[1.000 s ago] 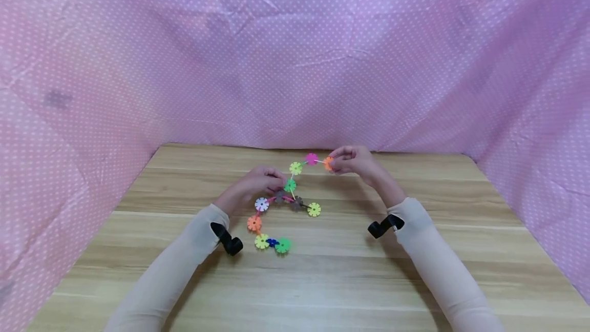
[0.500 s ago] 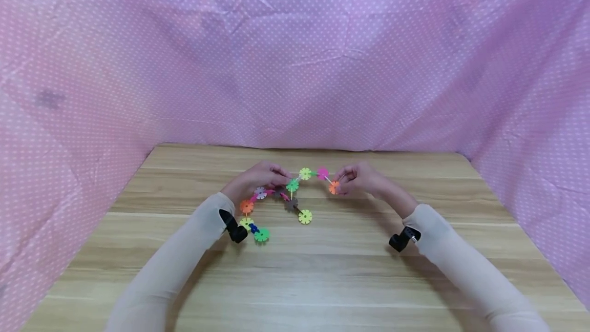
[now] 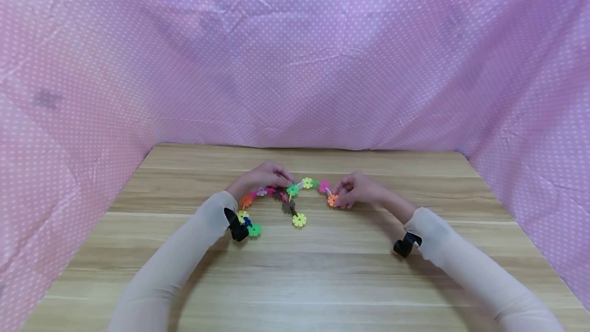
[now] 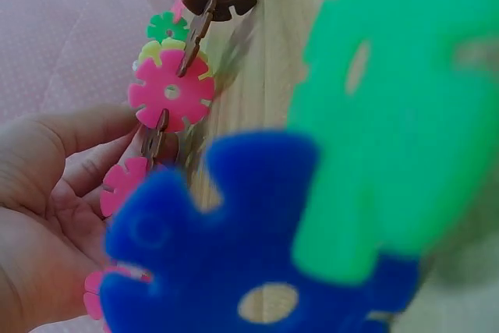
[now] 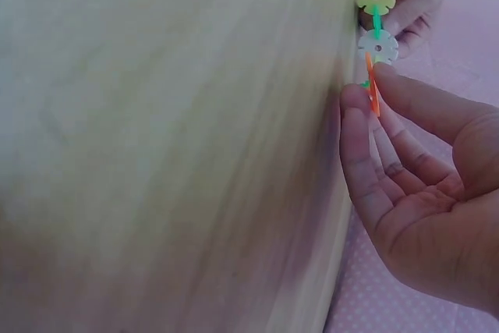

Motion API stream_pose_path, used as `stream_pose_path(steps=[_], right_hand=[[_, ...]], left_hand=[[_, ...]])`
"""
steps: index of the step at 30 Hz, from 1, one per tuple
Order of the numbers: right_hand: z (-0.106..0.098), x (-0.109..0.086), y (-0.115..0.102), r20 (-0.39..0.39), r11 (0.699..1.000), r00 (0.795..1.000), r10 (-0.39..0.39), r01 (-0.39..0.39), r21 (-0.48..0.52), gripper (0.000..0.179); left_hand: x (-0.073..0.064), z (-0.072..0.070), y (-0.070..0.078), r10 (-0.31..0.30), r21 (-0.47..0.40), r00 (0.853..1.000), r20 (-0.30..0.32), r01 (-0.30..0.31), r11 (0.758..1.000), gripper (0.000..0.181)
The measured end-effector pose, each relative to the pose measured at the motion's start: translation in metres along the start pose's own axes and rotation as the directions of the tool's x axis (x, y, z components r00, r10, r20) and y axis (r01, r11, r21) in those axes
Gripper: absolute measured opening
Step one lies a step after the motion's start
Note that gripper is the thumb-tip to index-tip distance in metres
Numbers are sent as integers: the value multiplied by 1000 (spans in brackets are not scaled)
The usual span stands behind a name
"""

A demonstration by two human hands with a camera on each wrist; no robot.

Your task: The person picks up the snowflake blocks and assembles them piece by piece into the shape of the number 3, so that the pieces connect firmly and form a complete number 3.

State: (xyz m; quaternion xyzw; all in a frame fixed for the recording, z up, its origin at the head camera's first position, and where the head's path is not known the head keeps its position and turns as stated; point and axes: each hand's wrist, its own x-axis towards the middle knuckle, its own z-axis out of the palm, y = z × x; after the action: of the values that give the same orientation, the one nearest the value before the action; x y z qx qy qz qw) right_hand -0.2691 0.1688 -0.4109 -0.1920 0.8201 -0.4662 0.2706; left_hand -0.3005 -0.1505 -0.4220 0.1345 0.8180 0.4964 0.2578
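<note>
A chain of flower-shaped interlocking plastic discs curves between my hands in the head view. My left hand point(image 3: 267, 175) holds its middle, fingertips right at a green disc point(image 3: 292, 190). At the other end, my right hand point(image 3: 357, 189) pinches an orange disc point(image 3: 333, 200). In the right wrist view that orange disc point(image 5: 373, 87) stands edge-on between thumb and fingertips. A side branch ends in a yellow disc point(image 3: 299, 220). The tail passes by the left wrist to a green end disc point(image 3: 254, 229). A blurred blue disc point(image 4: 171, 232) partly covers my left palm in the left wrist view.
The chain is over a wood-grain table point(image 3: 295, 281). Pink polka-dot cloth point(image 3: 295, 55) hangs behind and along both sides. A black camera mount sits on the left wrist point(image 3: 237, 227), another on the right wrist point(image 3: 405, 245).
Both hands have come lower and nearer, the right one most, carrying the orange end down and toward me. The chain's tail has swung left, close to the left wrist. Both grips stay on.
</note>
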Motion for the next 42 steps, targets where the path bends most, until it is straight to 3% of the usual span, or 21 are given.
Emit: stream_pose_path(steps=[9, 16, 24, 32, 42], right_hand=[[2, 1, 2, 9, 999, 1000, 6, -6, -36, 24], [-6, 7, -3, -22, 999, 1000, 12, -13, -49, 23], [-14, 22, -7, -37, 1000, 999, 8, -8, -20, 28], [-15, 34, -3, 23, 1000, 999, 23, -23, -7, 33], [-11, 32, -3, 82, 1000, 997, -12, 11, 19, 36]], left_hand=[[-9, -6, -5, 34, -6, 999, -33, -34, 999, 28], [-32, -27, -14, -31, 17, 998, -59, 32, 999, 31], [-57, -45, -31, -61, 50, 997, -39, 63, 997, 36], [-75, -43, -33, -74, 65, 997, -33, 76, 995, 40], [-74, -41, -34, -66, 41, 996, -54, 68, 997, 41]])
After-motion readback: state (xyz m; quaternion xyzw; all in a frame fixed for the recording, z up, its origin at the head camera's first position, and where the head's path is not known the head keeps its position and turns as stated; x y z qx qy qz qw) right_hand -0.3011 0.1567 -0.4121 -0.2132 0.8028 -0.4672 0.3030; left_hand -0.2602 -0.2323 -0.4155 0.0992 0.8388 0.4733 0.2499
